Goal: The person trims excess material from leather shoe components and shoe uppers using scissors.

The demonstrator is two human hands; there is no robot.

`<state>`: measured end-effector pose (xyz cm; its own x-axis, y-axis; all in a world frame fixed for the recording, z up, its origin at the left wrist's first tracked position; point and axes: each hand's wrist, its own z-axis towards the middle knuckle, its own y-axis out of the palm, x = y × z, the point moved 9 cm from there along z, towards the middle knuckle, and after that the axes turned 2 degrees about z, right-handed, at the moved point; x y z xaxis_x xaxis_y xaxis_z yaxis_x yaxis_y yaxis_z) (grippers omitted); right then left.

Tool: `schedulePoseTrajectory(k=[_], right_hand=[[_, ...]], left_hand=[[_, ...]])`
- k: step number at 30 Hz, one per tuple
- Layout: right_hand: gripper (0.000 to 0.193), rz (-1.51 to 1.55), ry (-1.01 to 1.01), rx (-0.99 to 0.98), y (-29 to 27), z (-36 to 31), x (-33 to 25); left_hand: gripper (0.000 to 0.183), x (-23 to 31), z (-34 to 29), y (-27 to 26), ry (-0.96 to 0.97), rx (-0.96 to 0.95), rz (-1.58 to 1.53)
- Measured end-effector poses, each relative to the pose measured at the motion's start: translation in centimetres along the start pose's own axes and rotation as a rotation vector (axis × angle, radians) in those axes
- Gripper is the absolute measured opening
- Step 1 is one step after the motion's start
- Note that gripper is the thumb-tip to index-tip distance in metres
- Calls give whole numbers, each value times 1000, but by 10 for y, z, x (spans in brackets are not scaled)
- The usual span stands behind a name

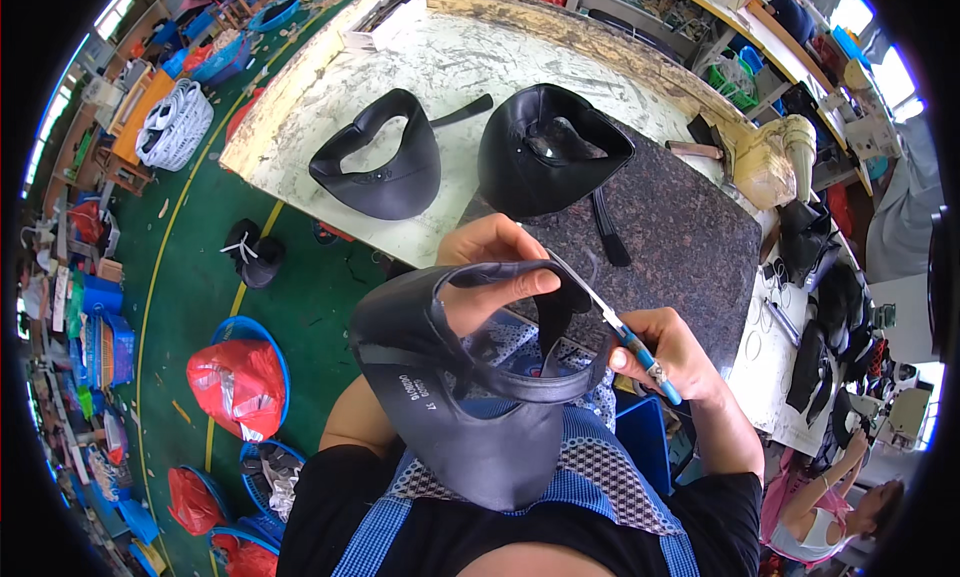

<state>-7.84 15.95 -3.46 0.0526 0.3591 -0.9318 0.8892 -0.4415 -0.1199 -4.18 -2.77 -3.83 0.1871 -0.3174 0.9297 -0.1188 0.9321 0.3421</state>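
My left hand [482,242] grips the top edge of a black shoe upper [505,452] between thumb and fingers. The upper hangs tilted in front of my apron, its opening toward the right. In my right hand [678,349] is a slim pair of scissors [637,351] with blue handles; the long metal blades point up and left, against the edge beside my left fingertips. A thin dark strip [590,269] curls next to the blades. Beyond my hands, a black upper [405,182] stands on the white bench, and another black upper [515,172] stands to its right, partly over the stone slab.
The dark speckled stone slab [690,242] lies on the worn white bench [470,52]. A hammer [695,149] rests at its far right. Blue basins with red bags [240,382] and black shoes [252,254] are on the green floor. Another person [815,512] works at the lower right.
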Motion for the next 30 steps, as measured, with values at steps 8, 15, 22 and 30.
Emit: schedulePoseTrajectory(k=[8,15,22,30], right_hand=[[60,142,-202,193,-21,0,-26],[30,-110,-232,169,-7,44,-70],[30,157,-133,131,7,43,-39],[33,367,-116,86,28,13,-3]], left_hand=[[24,-27,1,1,-141,-66,-58],[44,15,-15,47,-89,-245,335],[38,18,-11,-11,179,193,-68],[27,33,-19,-14,-58,308,692]])
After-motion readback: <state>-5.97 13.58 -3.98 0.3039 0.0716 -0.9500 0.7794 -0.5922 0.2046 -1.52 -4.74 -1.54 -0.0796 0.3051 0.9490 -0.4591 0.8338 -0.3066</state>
